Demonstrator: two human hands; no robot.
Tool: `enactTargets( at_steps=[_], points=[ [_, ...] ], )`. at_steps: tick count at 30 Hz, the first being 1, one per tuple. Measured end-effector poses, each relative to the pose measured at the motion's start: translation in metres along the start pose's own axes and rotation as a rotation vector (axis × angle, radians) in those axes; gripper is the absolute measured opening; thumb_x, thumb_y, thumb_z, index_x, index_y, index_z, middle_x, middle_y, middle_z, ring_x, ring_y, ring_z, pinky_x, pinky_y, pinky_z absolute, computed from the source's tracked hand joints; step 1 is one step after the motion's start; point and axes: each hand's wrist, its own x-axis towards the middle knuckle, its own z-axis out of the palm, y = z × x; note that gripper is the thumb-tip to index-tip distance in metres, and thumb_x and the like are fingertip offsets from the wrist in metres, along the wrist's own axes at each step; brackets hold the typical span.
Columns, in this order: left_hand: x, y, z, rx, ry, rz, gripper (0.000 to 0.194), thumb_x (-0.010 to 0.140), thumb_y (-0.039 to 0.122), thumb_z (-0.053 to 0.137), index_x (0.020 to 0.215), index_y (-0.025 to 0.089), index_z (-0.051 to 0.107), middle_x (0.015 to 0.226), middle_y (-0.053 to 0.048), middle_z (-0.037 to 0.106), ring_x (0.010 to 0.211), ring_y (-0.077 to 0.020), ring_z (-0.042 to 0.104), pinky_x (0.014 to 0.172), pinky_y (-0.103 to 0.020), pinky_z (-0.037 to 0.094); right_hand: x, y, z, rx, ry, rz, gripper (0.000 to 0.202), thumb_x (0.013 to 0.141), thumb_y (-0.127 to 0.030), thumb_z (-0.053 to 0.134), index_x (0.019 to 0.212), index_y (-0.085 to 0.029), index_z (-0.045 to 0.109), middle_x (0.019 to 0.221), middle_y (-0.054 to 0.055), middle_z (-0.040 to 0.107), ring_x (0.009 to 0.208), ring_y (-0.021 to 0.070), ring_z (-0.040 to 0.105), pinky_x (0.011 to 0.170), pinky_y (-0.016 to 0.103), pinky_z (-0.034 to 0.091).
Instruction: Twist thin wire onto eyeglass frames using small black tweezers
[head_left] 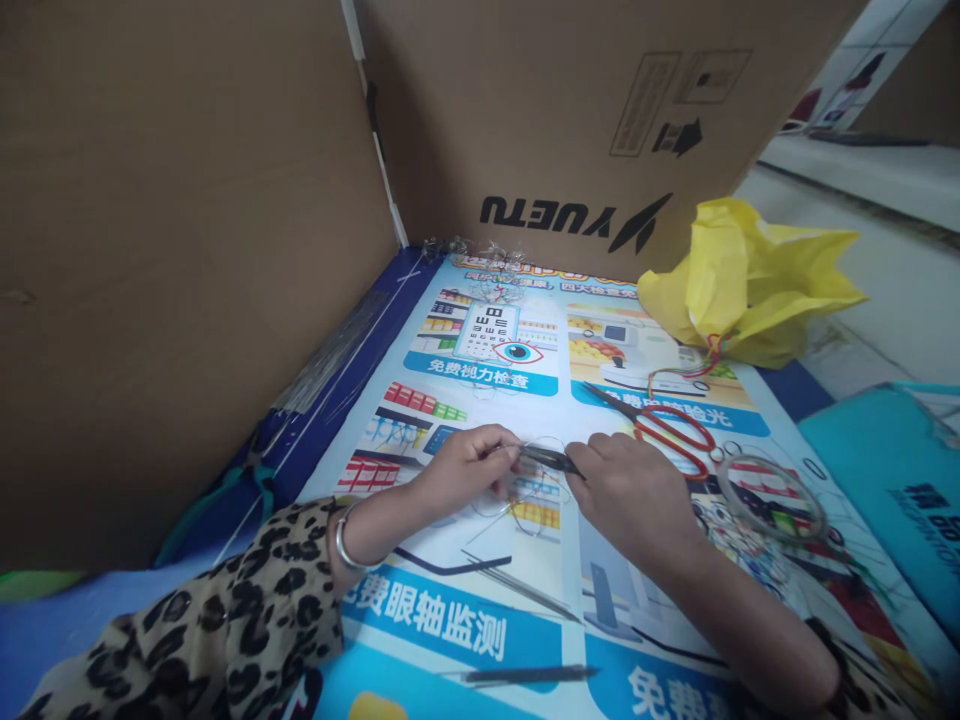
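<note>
In the middle of the table, my left hand (480,462) pinches a thin wire (534,500) bent into loose loops. My right hand (634,490) is wrapped around the handles of dark needle-nose pliers (550,458). The pliers' jaws point left and meet the wire at my left fingertips; the exact grip point is too small to make out. Just beyond my right hand lie scissors (675,438) with orange-red handles. Several straight wire pieces (521,585) rest on the printed sheet below my hands, and a dark slim rod (531,675) lies nearer to me.
Tall cardboard panels (202,250) stand left and behind. At the right are a yellow bag (739,285), coloured cords (682,375), a clear ring-shaped coil (776,500) and a teal package (892,490). Teal-handled pliers (225,495) and a wire bundle (334,355) lie left; tangled wire shapes (491,265) sit at the back.
</note>
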Motion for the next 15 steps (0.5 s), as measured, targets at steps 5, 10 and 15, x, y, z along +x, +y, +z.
enactTargets(
  at_steps=[5, 10, 15],
  points=[
    [0.0002, -0.0027, -0.0013, 0.017, -0.009, 0.003, 0.017, 0.081, 0.027, 0.05, 0.079, 0.012, 0.058, 0.055, 0.002, 0.057, 0.049, -0.0063, 0.051, 0.054, -0.02, 0.04, 0.0008, -0.0011, -0.0013, 0.006, 0.03, -0.006, 0.018, 0.081, -0.022, 0.046, 0.069, -0.018, 0.06, 0.065, 0.004, 0.055, 0.066, 0.0156, 0.044, 0.063, 0.03, 0.022],
    [0.0002, -0.0029, -0.0014, 0.072, 0.004, -0.002, 0.015, 0.079, 0.024, 0.049, 0.078, 0.013, 0.059, 0.053, 0.004, 0.052, 0.044, -0.0044, 0.045, 0.047, -0.018, 0.035, -0.0002, -0.0019, 0.0, 0.012, 0.025, 0.001, 0.018, 0.081, -0.022, 0.046, 0.069, -0.019, 0.06, 0.065, 0.004, 0.056, 0.066, 0.015, 0.046, 0.063, 0.03, 0.022],
    [0.0006, -0.0037, -0.0014, 0.045, 0.014, -0.011, 0.015, 0.078, 0.026, 0.05, 0.082, 0.014, 0.059, 0.055, 0.004, 0.05, 0.046, -0.0046, 0.042, 0.045, -0.018, 0.033, -0.0017, -0.0016, 0.0027, 0.035, 0.039, 0.021, 0.017, 0.08, -0.024, 0.048, 0.068, -0.02, 0.059, 0.064, 0.002, 0.057, 0.066, 0.0141, 0.048, 0.062, 0.029, 0.022]
  ],
)
